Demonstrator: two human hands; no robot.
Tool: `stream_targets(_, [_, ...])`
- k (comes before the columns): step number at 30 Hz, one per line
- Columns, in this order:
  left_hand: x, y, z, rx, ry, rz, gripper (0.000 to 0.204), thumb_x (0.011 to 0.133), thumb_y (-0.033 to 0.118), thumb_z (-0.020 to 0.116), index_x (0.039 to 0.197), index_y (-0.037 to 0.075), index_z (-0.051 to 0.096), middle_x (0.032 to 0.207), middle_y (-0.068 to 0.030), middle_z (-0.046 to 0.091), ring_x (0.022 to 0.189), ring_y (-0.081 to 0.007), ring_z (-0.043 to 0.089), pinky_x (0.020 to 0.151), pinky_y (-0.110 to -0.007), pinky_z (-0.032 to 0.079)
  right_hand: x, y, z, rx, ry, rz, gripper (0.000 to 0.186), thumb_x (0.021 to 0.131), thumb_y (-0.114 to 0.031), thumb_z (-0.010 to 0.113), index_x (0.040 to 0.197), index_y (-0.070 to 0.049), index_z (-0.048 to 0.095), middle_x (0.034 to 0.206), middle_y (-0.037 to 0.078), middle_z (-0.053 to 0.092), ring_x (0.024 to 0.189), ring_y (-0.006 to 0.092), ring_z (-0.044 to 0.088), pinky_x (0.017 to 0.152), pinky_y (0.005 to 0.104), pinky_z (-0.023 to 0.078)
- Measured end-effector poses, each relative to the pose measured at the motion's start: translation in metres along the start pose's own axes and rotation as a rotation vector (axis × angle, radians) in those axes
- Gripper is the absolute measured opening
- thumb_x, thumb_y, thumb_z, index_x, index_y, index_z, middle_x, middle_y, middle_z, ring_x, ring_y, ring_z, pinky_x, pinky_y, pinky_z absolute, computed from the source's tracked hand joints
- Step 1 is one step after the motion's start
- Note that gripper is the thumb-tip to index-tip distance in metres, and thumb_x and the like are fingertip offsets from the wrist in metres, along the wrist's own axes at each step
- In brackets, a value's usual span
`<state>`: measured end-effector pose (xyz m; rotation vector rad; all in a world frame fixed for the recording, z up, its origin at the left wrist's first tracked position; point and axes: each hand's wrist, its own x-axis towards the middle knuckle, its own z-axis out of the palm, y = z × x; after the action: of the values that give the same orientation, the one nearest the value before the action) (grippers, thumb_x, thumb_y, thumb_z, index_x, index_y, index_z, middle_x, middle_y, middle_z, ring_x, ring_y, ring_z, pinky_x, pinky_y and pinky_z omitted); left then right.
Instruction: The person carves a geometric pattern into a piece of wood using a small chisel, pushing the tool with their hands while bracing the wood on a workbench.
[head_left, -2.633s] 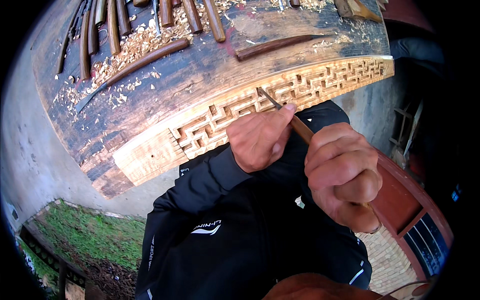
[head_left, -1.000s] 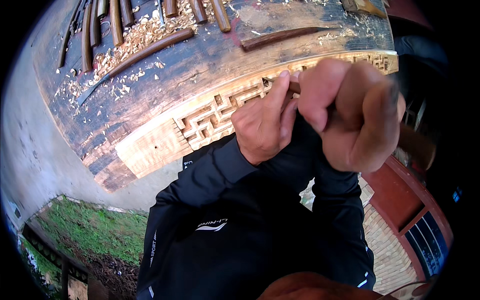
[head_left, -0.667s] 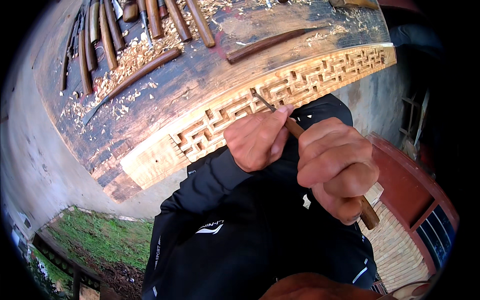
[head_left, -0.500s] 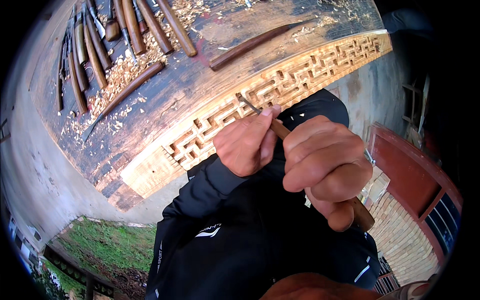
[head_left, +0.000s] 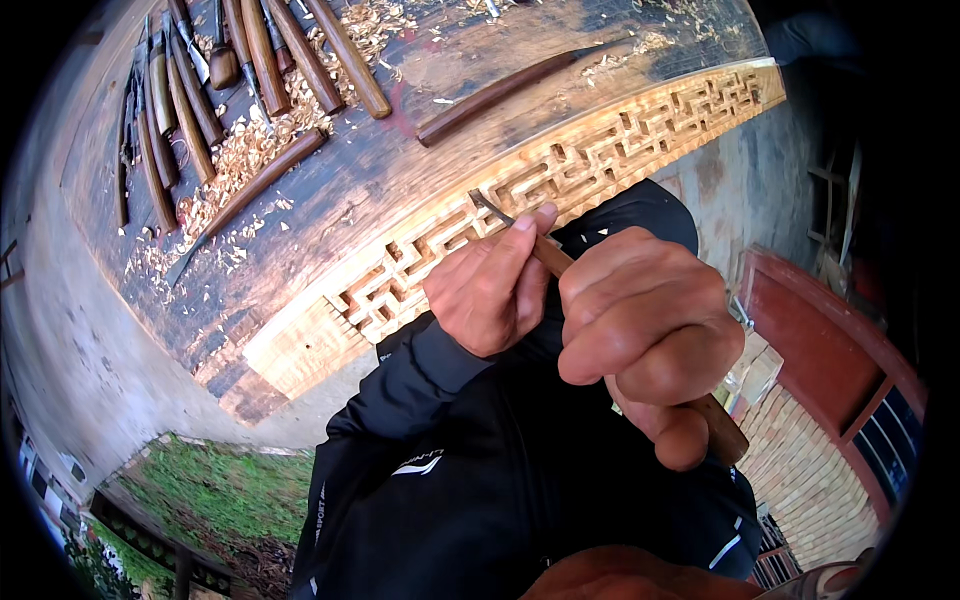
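Observation:
Both my hands grip one carving chisel [head_left: 549, 257] with a wooden handle and a thin dark metal blade. My right hand [head_left: 650, 325] is wrapped round the handle, whose butt sticks out below the fist. Nearer the blade, my left hand [head_left: 487, 287] pinches the tool between thumb and fingers and rests by the edge of a long pale board [head_left: 300, 345]. Cut into that board is a maze-like pattern of grooves. The blade's tip meets the board at a groove around the middle of its length.
Wood shavings [head_left: 262, 150] lie over the dark, worn workbench [head_left: 330, 235]. Several wooden-handled chisels [head_left: 180, 110] are spread at the far left. One chisel [head_left: 250, 190] lies apart on the shavings, and another [head_left: 500, 100] lies behind the board. Grass [head_left: 215, 490] shows at lower left.
My right hand has shifted slightly left along with the handle. The blade tip has moved a little within the same part of the pattern; both hands keep their grip.

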<state>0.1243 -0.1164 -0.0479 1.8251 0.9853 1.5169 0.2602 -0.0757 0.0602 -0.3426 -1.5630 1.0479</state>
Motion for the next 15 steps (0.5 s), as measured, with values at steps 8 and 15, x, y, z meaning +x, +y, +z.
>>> stream_targets(8, [-0.0038, -0.0016, 0.0013, -0.003, 0.03, -0.011, 0.052, 0.083, -0.014, 0.075, 0.133, -0.006, 0.059, 0.111, -0.0178, 0.082, 0.08, -0.026, 0.081, 0.064, -0.032, 0.062, -0.0015, -0.0045, 0.0018, -0.043, -0.038, 0.067, 0.067, 0.111, -0.06, 0.052, 0.071, -0.006, 0.045, 0.072, 0.014, 0.067, 0.038, 0.017, 0.051, 0.036, 0.0302, 0.038])
stream_targets(15, [0.0015, 0.0012, 0.0032, -0.001, 0.087, 0.018, 0.051, 0.082, -0.013, 0.076, 0.13, -0.006, 0.062, 0.105, -0.0152, 0.082, 0.077, -0.0253, 0.08, 0.064, -0.032, 0.062, 0.004, -0.0082, -0.0002, -0.039, -0.051, 0.12, 0.061, 0.112, -0.051, 0.055, 0.072, -0.006, 0.046, 0.072, 0.014, 0.068, 0.039, 0.0175, 0.053, 0.036, 0.0305, 0.04])
